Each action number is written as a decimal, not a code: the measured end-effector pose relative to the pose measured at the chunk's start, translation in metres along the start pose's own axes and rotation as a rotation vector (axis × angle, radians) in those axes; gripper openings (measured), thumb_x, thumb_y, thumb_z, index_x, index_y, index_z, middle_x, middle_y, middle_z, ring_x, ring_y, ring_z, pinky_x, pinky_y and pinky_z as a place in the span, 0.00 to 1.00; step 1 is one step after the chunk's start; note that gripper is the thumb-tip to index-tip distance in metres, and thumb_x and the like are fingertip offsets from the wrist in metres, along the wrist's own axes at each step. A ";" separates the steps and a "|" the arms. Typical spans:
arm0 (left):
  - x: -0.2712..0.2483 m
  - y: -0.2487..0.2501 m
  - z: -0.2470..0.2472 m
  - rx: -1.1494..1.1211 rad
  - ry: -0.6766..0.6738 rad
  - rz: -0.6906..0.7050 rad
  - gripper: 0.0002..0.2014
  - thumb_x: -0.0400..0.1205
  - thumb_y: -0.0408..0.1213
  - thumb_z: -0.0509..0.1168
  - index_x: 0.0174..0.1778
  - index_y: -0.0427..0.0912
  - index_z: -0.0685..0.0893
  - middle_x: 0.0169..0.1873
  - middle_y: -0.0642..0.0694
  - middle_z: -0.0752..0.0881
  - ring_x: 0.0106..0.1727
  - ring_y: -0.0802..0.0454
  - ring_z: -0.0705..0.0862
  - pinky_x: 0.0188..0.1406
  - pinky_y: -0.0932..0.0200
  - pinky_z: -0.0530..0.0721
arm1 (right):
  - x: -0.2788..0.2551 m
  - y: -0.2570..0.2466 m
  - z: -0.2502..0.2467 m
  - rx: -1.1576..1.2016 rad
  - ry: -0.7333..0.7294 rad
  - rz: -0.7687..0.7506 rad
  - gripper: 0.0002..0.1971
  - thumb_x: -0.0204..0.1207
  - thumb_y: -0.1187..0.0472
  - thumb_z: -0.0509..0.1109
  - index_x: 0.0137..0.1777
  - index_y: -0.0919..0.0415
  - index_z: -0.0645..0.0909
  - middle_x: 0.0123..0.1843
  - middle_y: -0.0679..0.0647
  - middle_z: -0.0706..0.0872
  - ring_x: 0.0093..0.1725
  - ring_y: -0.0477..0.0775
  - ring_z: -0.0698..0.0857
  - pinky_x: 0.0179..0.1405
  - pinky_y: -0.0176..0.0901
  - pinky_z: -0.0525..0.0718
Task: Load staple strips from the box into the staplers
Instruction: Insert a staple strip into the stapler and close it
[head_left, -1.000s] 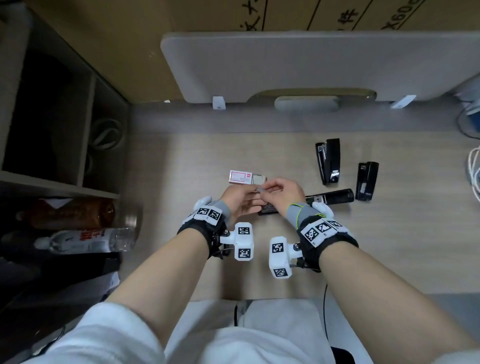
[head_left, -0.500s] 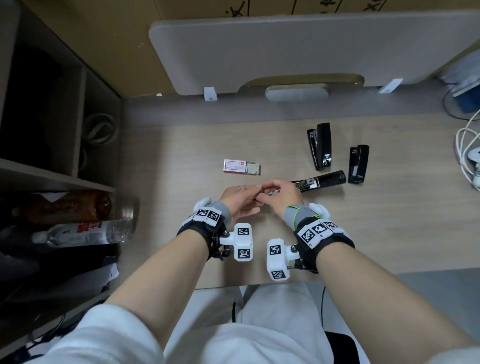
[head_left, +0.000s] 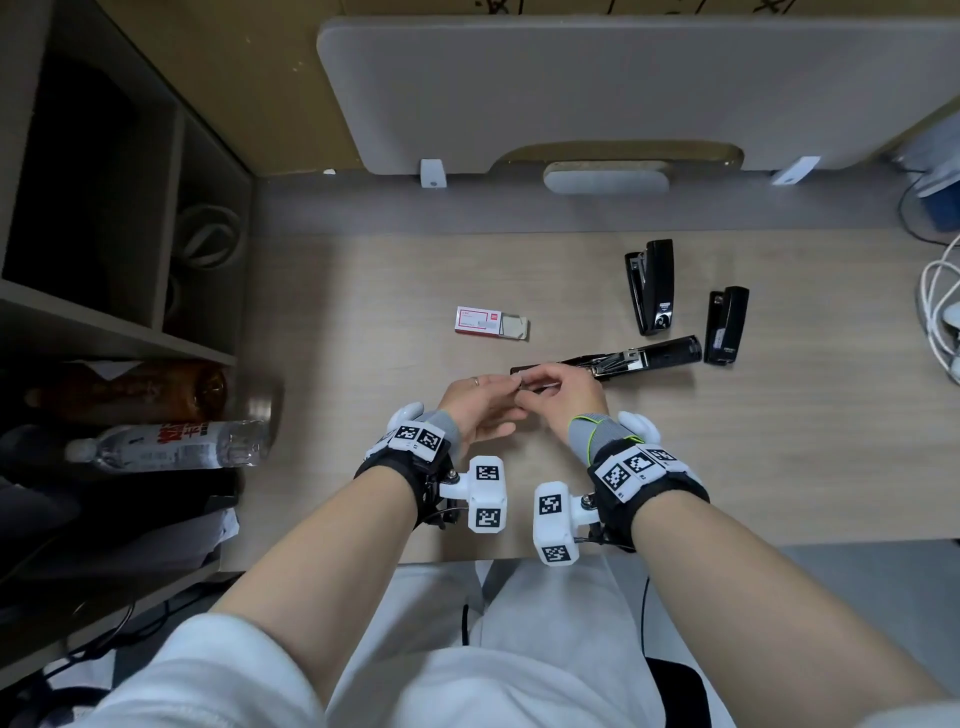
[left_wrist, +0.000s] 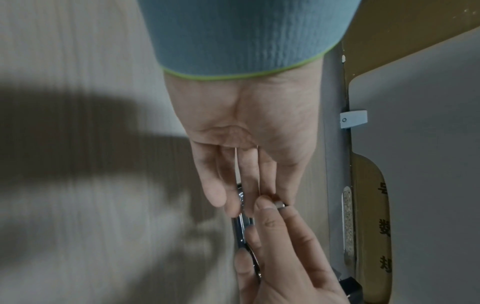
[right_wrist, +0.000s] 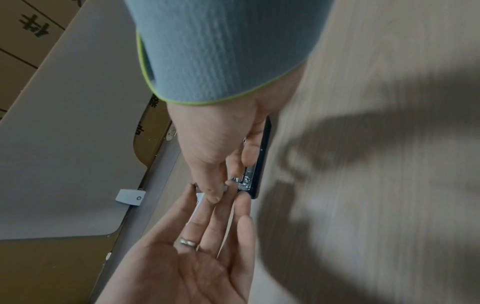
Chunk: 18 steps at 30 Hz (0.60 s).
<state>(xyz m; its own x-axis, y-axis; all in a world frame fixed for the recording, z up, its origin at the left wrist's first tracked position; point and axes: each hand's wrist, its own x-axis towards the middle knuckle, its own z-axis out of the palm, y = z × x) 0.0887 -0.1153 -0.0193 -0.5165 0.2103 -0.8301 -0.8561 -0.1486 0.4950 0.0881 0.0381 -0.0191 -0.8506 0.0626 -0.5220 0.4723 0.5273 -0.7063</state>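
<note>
A black stapler (head_left: 649, 358) lies folded open across the desk, its metal magazine (right_wrist: 245, 181) bare. Over the magazine's left end both hands meet on a short silver staple strip (left_wrist: 280, 204). My right hand (head_left: 535, 383) pinches the staple strip (right_wrist: 225, 187) between thumb and forefinger. My left hand (head_left: 511, 389) reaches in from the left with long fingers, and its thumb and fingertips close on the same strip. The red-and-white staple box (head_left: 478, 320) sits beyond the hands with its drawer slid partly out. Two shut black staplers (head_left: 652, 286) (head_left: 725, 325) lie at the right.
A grey partition (head_left: 623, 88) closes off the back of the desk. Shelves stand at the left, with a water bottle (head_left: 166, 447) lying below them. White cables (head_left: 940, 312) hang over the right edge. Bare desk stretches right of my hands.
Both hands, still joined on the strip, have drawn back from the box to the open stapler's left end. More of the stapler's magazine shows now. The head view has tilted.
</note>
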 end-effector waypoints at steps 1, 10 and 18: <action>0.000 0.000 -0.001 -0.010 -0.001 -0.020 0.19 0.80 0.46 0.70 0.64 0.42 0.85 0.52 0.44 0.92 0.51 0.50 0.91 0.47 0.58 0.89 | 0.001 0.001 0.001 0.010 -0.001 0.005 0.09 0.66 0.59 0.82 0.46 0.53 0.90 0.42 0.45 0.92 0.31 0.35 0.81 0.46 0.35 0.81; -0.001 0.004 -0.008 0.023 -0.001 -0.034 0.21 0.77 0.51 0.73 0.62 0.42 0.87 0.55 0.44 0.92 0.53 0.51 0.92 0.43 0.60 0.89 | 0.006 0.002 0.000 0.035 -0.052 0.022 0.10 0.66 0.58 0.81 0.48 0.50 0.91 0.41 0.44 0.93 0.42 0.42 0.89 0.57 0.43 0.86; 0.007 0.008 -0.007 0.062 0.036 0.025 0.20 0.78 0.47 0.74 0.56 0.34 0.89 0.51 0.41 0.92 0.50 0.51 0.90 0.51 0.57 0.88 | 0.015 0.001 -0.002 0.113 -0.077 0.075 0.12 0.68 0.44 0.71 0.42 0.49 0.91 0.35 0.47 0.92 0.34 0.50 0.87 0.46 0.45 0.85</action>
<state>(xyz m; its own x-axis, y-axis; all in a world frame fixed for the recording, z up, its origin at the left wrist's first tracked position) 0.0779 -0.1219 -0.0229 -0.5378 0.1725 -0.8253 -0.8430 -0.0929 0.5299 0.0754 0.0414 -0.0261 -0.7940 0.0308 -0.6071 0.5602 0.4250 -0.7110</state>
